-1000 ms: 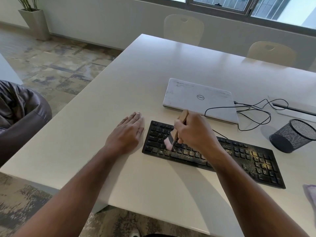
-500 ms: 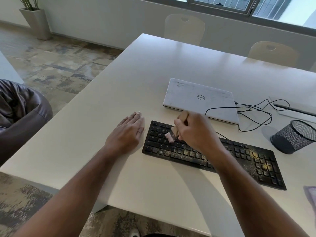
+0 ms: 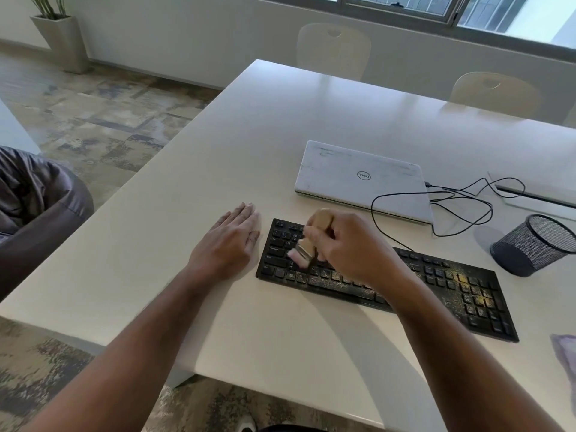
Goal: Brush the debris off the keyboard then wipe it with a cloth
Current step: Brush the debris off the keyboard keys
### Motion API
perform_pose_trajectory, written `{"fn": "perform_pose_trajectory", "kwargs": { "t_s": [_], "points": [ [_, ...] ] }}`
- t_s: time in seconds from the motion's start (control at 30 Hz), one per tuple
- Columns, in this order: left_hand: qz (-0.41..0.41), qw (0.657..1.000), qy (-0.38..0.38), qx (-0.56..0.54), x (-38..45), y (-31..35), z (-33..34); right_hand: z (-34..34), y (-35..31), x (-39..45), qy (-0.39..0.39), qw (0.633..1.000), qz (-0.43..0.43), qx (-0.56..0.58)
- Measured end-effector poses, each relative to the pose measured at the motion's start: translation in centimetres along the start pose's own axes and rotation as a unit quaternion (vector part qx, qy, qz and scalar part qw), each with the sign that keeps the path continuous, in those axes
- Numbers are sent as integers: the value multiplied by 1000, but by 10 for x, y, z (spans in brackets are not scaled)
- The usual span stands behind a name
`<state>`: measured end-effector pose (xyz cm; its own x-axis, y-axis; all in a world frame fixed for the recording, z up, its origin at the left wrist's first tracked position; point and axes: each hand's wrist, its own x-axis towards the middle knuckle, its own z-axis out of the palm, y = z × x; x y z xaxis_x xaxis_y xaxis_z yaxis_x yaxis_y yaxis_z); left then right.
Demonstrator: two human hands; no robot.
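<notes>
A black keyboard (image 3: pixel 445 285) lies on the white table (image 3: pixel 280 145), dusted with yellowish debris thickest at its right end. My right hand (image 3: pixel 352 244) grips a small wooden-handled brush (image 3: pixel 307 244), its pale bristles down on the keys at the keyboard's left part. Flat on the table, my left hand (image 3: pixel 230 241) rests with straight fingers just left of the keyboard. A pale purple cloth (image 3: pixel 565 350) shows at the right edge of the view.
A shut white laptop (image 3: pixel 358 176) lies behind the keyboard, with a black cable (image 3: pixel 461 198) looping to its right. A black mesh cup (image 3: pixel 530 244) stands at the right. Two chairs stand at the table's far side; a grey beanbag (image 3: pixel 37 201) is at left.
The brush's bristles went up the left keys and then came back down and a little left. My left hand has stayed flat in place.
</notes>
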<state>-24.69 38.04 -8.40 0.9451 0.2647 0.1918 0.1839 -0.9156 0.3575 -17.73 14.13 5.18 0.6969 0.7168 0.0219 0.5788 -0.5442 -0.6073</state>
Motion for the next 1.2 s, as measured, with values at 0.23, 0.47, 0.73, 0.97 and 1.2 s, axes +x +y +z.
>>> {"fn": "perform_pose_trajectory", "kwargs": {
  "t_s": [0.23,0.47,0.73,0.97,1.2],
  "points": [
    [1,1000,-3,2,0,-1,0,-17,10,1,-100,994,-16,-50],
    [0,1000,-4,2,1,-2,2,-9,4,-6,-36,999,3,33],
    [-2,1000,-4,4,1,-2,2,1,-1,-3,63,996,34,52],
    [-2,1000,-3,2,1,-2,1,24,-2,0,48,998,32,38],
    [-3,1000,-5,-4,0,0,1,25,-15,17,-35,995,-72,57]
  ]
}}
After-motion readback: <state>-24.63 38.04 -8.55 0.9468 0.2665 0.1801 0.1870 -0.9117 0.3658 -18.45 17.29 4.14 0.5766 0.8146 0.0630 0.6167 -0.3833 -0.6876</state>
